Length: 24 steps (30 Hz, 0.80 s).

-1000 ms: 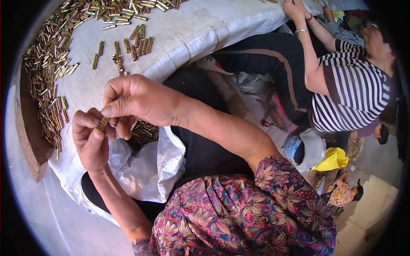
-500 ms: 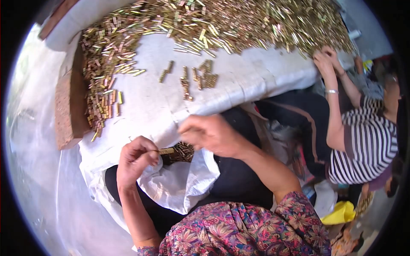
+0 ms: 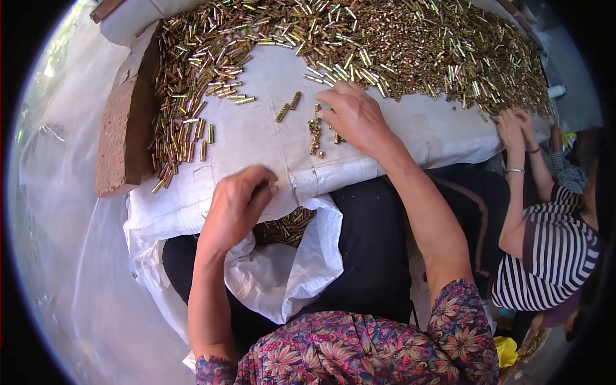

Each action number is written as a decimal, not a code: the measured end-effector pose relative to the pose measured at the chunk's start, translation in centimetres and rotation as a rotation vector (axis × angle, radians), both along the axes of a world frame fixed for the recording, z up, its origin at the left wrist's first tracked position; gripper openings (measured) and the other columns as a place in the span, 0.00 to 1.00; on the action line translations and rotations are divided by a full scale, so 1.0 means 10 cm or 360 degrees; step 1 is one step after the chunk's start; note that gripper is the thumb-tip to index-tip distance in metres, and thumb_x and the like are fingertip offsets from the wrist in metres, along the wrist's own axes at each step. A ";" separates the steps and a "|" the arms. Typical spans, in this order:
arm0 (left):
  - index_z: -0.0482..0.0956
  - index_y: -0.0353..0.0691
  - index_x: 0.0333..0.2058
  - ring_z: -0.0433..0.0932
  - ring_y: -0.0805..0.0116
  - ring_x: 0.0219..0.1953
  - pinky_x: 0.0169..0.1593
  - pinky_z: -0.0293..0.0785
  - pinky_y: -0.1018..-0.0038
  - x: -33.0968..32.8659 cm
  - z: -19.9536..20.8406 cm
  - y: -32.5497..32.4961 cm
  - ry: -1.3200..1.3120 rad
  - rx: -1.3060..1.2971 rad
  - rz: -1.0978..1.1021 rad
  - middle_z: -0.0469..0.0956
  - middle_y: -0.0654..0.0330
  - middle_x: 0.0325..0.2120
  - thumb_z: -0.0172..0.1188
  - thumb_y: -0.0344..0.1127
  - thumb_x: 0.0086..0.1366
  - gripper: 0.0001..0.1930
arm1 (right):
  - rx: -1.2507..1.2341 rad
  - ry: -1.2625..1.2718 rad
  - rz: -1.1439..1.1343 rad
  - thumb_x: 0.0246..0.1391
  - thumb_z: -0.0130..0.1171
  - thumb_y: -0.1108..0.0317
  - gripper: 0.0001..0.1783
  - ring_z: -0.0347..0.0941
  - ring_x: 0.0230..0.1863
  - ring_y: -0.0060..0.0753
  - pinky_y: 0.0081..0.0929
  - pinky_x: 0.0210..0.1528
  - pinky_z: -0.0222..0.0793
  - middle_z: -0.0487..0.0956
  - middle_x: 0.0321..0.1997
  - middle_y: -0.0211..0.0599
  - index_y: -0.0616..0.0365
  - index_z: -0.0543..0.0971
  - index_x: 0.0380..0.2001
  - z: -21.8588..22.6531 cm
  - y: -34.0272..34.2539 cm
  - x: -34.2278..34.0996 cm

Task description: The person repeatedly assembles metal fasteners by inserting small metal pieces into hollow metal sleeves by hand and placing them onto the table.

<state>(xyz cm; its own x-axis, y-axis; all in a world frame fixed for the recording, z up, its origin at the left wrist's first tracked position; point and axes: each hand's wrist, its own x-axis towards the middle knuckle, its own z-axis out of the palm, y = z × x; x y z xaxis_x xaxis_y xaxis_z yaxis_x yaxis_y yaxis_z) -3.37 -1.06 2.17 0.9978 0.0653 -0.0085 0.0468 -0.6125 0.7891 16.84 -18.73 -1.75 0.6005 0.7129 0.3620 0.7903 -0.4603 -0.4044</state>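
Observation:
My right hand (image 3: 358, 119) is over the white cloth-covered table (image 3: 247, 138), its fingers bent and their tips at a short row of small gold-coloured metal pieces (image 3: 315, 136). Whether a piece is between those fingertips I cannot make out. At the table's near edge, my left hand (image 3: 239, 200) is closed with its fingers curled, and what they hold, if anything, is hidden. Just below it, a white woven sack (image 3: 314, 256) gapes in my lap with many metal pieces (image 3: 289, 228) inside. Two short gold-coloured metal tubes (image 3: 282, 113) lie left of my right hand.
A large heap of gold-coloured metal tubes (image 3: 410, 51) covers the table's far side and curves down its left. Reddish-brown bricks (image 3: 122, 135) border the left edge. At the right, a person in a striped top (image 3: 545, 250) has both hands (image 3: 513, 131) at the heap's edge.
My right hand has moved from above the sack out to the pieces on the table. My left hand has shifted up and right, and the gold-coloured piece in its fingertips no longer shows.

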 end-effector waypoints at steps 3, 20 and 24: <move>0.76 0.34 0.34 0.78 0.49 0.31 0.36 0.72 0.64 0.27 -0.09 -0.04 -0.0074 0.0059 0.0203 0.77 0.49 0.27 0.58 0.27 0.57 0.06 | -0.0176 0.0047 0.0048 0.48 0.63 0.66 0.14 0.72 0.40 0.47 0.40 0.45 0.67 0.75 0.33 0.42 0.58 0.80 0.39 -0.04 0.07 0.05; 0.77 0.41 0.35 0.78 0.46 0.35 0.39 0.74 0.56 1.18 -0.46 -0.01 -0.0366 0.0631 -0.0259 0.77 0.51 0.33 0.54 0.27 0.56 0.07 | 0.0620 0.1060 -0.0303 0.55 0.59 0.76 0.05 0.64 0.27 0.10 0.14 0.31 0.62 0.71 0.25 0.21 0.62 0.75 0.35 0.14 -0.23 -0.28; 0.73 0.38 0.29 0.77 0.44 0.33 0.38 0.74 0.57 1.13 -0.42 -0.03 -0.0330 0.0571 -0.0134 0.77 0.49 0.32 0.56 0.29 0.56 0.03 | 0.0773 0.1167 -0.0261 0.57 0.58 0.75 0.02 0.65 0.26 0.10 0.14 0.30 0.62 0.72 0.25 0.23 0.61 0.75 0.32 0.09 -0.33 -0.34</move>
